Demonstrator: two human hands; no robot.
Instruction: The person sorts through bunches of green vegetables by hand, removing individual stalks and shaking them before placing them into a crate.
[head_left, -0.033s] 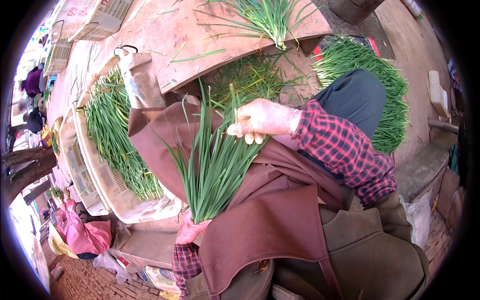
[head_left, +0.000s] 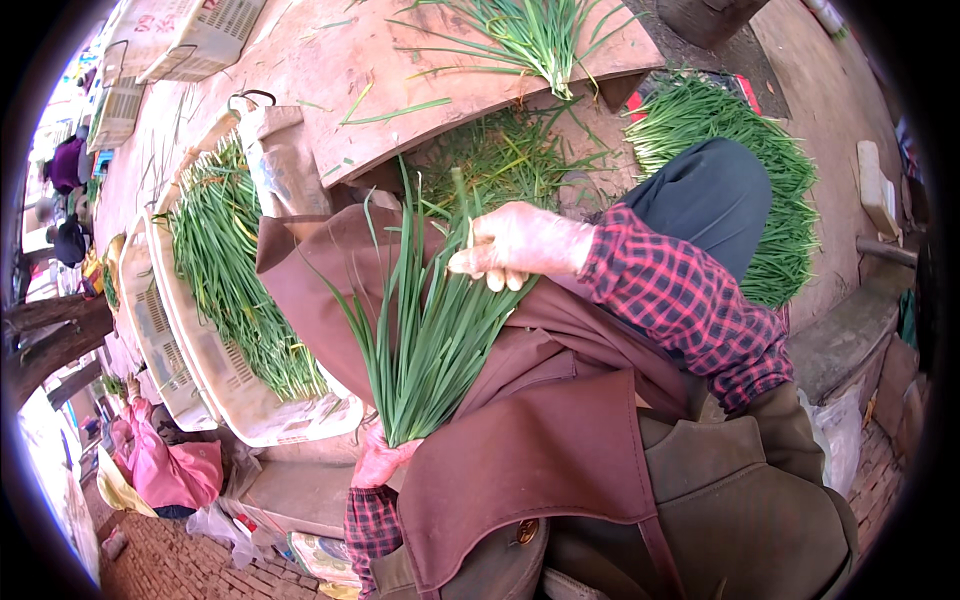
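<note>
A bunch of long green chives [head_left: 425, 365] fans out over the brown apron [head_left: 530, 450] on my lap. My left hand [head_left: 378, 462] is closed round its lower end, close to my body; the apron partly covers that hand. At the far end of the bunch, my right hand [head_left: 522, 243] has its fingers curled and thumb pressed in, pinching some leaf tips. A thin pale strand shows by the thumb. Checked red-and-black sleeves cover both forearms.
A pale plastic crate [head_left: 290, 425] of chives stands at left. Ahead is a low board [head_left: 400, 90] bearing another bunch [head_left: 545, 50], with loose trimmings [head_left: 500, 155] beneath its edge. A big chive pile [head_left: 790, 210] lies right of my knee. Someone in pink [head_left: 175, 465] is at far left.
My right hand has shifted very slightly left among the leaf tips. The left hand and the bunch have stayed in place.
</note>
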